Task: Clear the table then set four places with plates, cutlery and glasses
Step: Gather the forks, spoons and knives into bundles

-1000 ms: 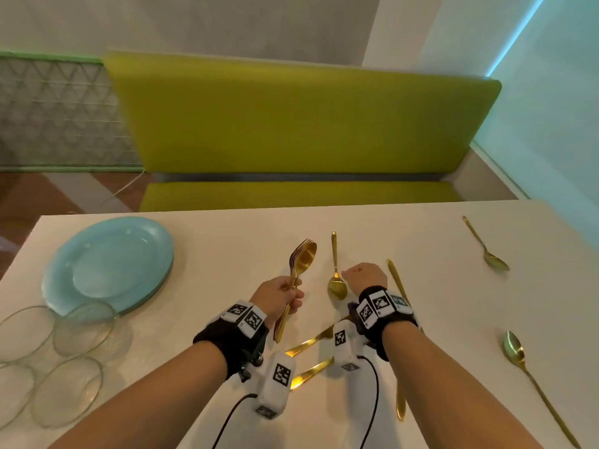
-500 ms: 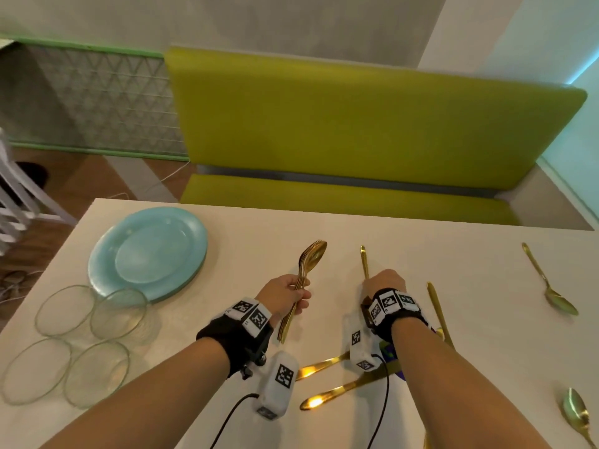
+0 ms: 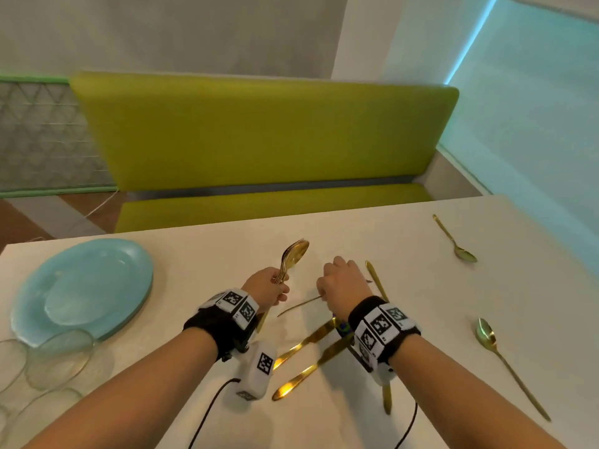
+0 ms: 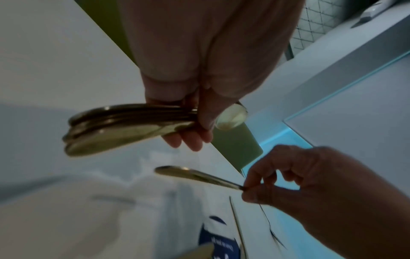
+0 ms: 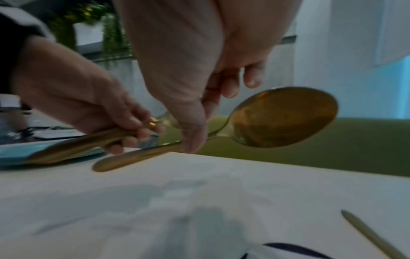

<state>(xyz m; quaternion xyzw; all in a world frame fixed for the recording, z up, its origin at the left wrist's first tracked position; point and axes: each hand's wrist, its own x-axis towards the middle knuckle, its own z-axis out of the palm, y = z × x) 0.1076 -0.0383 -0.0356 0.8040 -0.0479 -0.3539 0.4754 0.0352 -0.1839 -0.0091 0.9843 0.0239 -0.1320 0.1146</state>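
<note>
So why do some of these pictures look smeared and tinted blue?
Head view: the bench bows from the wide lens, and a knife shows glare. Left wrist view: the table is blurred, with cyan light at right. Right wrist view: the spoon is soft and the foreground smeared.

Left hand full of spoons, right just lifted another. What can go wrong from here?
1. The left hand grips a fanned bundle of spoons by the handles; wedging another in may loosen it and drop some.
2. The right hand only pinches its spoon at the neck, so it could swivel or slip during the handover.
3. The glasses stand near the left forearm; a backward sweep might knock them.
</note>
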